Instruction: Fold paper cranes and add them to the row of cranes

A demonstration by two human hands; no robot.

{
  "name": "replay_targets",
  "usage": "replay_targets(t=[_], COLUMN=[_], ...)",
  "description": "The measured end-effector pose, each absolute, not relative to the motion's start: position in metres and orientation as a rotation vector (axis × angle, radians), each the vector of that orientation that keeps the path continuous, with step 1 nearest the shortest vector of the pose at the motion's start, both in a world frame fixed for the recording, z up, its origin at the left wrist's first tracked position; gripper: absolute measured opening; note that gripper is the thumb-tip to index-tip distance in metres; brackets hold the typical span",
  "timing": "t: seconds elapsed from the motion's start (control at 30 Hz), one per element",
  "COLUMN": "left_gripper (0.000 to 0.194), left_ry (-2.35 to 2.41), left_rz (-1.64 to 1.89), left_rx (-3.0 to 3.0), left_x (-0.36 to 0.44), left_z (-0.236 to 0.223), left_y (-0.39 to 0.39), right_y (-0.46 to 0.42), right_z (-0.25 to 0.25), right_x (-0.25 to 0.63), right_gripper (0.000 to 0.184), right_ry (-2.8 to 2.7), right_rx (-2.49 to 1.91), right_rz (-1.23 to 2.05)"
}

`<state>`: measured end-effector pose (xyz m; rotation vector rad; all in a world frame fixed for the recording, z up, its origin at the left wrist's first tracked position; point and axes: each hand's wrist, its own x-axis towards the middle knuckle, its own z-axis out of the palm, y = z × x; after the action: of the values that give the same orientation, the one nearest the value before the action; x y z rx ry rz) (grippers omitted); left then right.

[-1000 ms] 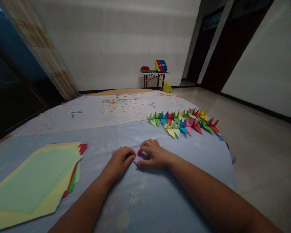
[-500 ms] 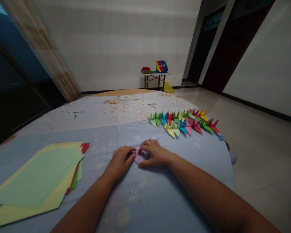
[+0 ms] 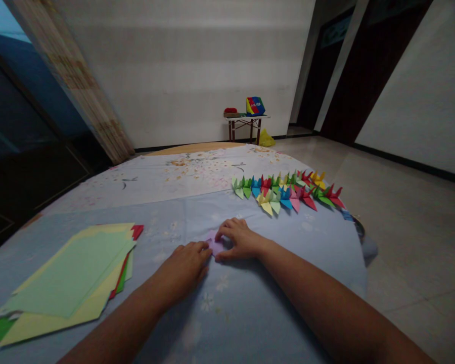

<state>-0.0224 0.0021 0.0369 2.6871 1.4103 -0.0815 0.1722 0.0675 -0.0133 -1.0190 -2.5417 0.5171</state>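
Note:
A small folded piece of purple paper [image 3: 215,245] lies on the pale blue tablecloth [image 3: 227,313] between my hands. My left hand [image 3: 185,264] has its fingertips on the paper's left edge, palm down, the thumb mostly tucked from sight. From the right, my right hand [image 3: 238,239] grips the paper, its fingers at the top edge and its thumb at the lower edge. Part of the paper is hidden under the fingers.
Rows of colourful folded paper cranes [image 3: 284,194] stand at the table's right side. To the left lies a stack of coloured paper sheets [image 3: 70,273]. Beyond the table, a small stand [image 3: 246,119] holds a multicoloured box [image 3: 255,105] by the wall.
My left hand has shifted slightly down and turned flatter, its thumb no longer showing beside the paper. The right hand stays almost where it was. The view has turned slightly left.

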Motion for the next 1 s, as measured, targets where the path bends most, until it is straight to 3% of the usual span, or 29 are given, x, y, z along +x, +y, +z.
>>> replay_targets(t=[0.4, 0.57, 1.0], left_gripper=[0.041, 0.042, 0.048], left_ry=[1.516, 1.431, 1.205], left_rz=[0.181, 0.226, 0.087], left_rx=[2.805, 2.778, 2.712], left_x=[-0.027, -0.037, -0.056], left_z=[-0.007, -0.010, 0.005], left_y=[-0.006, -0.005, -0.001], right_y=[0.067, 0.069, 0.068], right_z=[-0.013, -0.012, -0.011], right_x=[0.173, 0.174, 0.173], right_gripper=[0.041, 0.024, 0.024], right_ry=[-2.523, -2.517, -2.534], right_rx=[-1.014, -1.006, -1.035], right_rz=[0.528, 0.545, 0.545])
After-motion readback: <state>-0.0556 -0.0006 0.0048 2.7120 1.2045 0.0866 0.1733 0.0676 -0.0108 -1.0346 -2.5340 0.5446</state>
